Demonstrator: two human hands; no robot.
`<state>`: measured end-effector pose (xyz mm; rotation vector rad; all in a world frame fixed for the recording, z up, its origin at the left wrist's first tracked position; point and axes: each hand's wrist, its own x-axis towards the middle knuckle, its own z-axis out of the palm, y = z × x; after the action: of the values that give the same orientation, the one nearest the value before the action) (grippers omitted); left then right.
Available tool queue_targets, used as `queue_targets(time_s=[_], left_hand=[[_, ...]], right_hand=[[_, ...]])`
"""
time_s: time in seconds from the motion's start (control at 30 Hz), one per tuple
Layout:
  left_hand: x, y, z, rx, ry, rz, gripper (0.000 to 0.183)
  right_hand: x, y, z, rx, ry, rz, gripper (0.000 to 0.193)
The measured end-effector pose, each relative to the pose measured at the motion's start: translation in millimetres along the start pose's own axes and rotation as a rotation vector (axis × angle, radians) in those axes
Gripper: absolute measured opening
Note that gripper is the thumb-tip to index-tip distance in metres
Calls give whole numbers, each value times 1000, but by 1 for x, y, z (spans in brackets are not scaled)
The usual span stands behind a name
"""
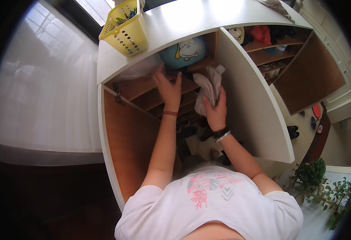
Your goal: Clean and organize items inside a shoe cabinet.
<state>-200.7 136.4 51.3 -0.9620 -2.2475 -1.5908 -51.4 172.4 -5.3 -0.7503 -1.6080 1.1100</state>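
Observation:
My right hand (217, 111) is closed round a crumpled white cloth-like bundle (207, 89), which hangs in folds at the mouth of the white cabinet (159, 30). The bundle's exact kind does not show. My left hand (168, 90) reaches over the upper shelf (135, 88) with thumb and fingers apart, and nothing shows in its grasp. Beside its fingertips lies a pale, see-through plastic bag (137, 69). Behind both hands sits a teal item with a cartoon animal face (185, 52). Something dark lies between the hands, partly hidden.
Two open doors flank me: a brown inner face (129, 148) at left, a white panel (251, 96) at right. A yellow basket (129, 38) stands on top. Further right are shoe shelves (277, 54), another open door (311, 80) and potted plants (311, 172).

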Motion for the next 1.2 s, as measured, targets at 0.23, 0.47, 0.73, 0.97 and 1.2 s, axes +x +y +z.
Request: queue_targets(time_s=[0.23,0.47,0.73,0.97,1.2], left_hand=[[27,-39,13,261,-5,261,68],[41,-106,38,-358,-46,68,44],[34,-75,23,256,12,255,42],[31,-67,32,360,117,204,45],[17,-63,22,259,107,186,62]], right_hand=[[122,-31,77,-354,100,-82,54],[89,-59,144,-755,-263,-535,32],[99,-29,102,-539,-177,-558,42],[94,-1,81,-433,-47,-155,56],[75,45,31,-378,-22,-72,68]])
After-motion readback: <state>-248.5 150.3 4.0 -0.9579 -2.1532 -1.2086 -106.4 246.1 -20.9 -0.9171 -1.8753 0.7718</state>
